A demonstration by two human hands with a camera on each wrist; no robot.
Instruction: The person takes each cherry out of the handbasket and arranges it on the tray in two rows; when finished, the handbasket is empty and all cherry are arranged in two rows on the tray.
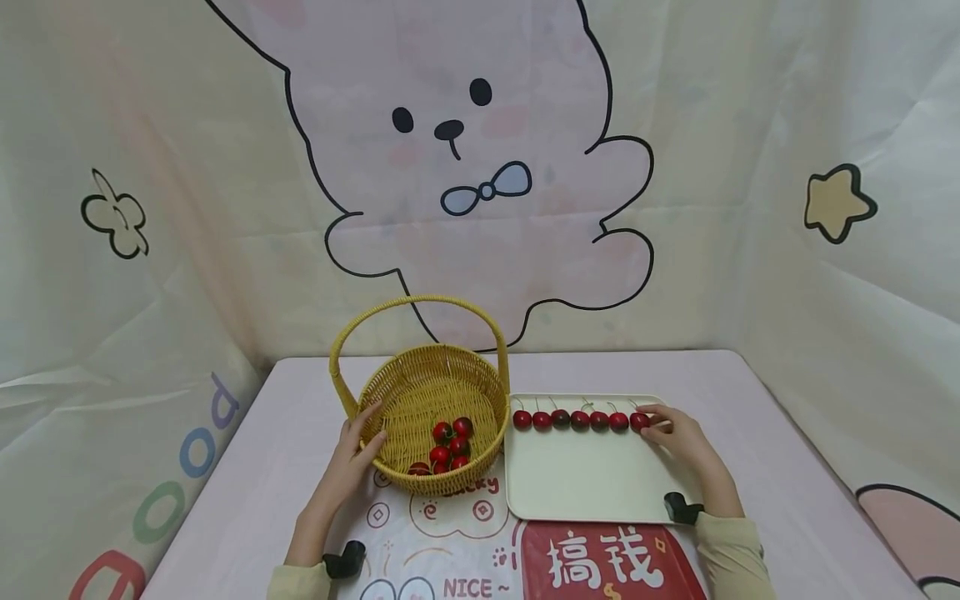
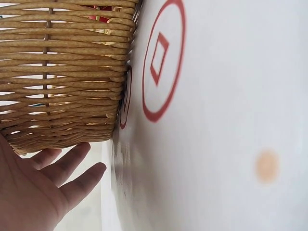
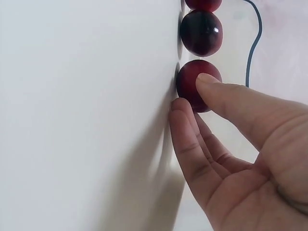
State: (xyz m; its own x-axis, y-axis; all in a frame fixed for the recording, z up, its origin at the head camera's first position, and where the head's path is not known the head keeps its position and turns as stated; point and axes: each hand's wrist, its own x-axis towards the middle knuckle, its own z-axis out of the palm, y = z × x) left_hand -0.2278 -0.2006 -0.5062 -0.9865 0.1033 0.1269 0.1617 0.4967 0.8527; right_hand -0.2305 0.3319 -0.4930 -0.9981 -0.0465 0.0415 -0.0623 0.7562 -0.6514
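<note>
At the left side of a yellow wicker basket (image 1: pixel 435 387), my left hand (image 1: pixel 347 458) holds the rim. Thumb and index finger reach over the rim, while the left wrist view shows other fingers (image 2: pixel 79 185) fairly straight outside the woven wall (image 2: pixel 62 72). Several red cherries (image 1: pixel 459 447) lie in the basket. My right hand (image 1: pixel 678 433) pinches the rightmost cherry (image 3: pixel 190 86) of a row on a cream tray (image 1: pixel 585 479). The thumb presses its side and a fingertip sits low against it. A dark cherry (image 3: pixel 202 32) stands beside it, stems upward in the head view.
The basket's tall handle (image 1: pixel 420 298) arches above it, and its right side stands close to the tray. A printed mat (image 1: pixel 435 533) with red lettering lies in front on the pale table (image 1: pixel 780 467). Patterned cloth (image 1: pixel 697 275) hangs behind and at both sides.
</note>
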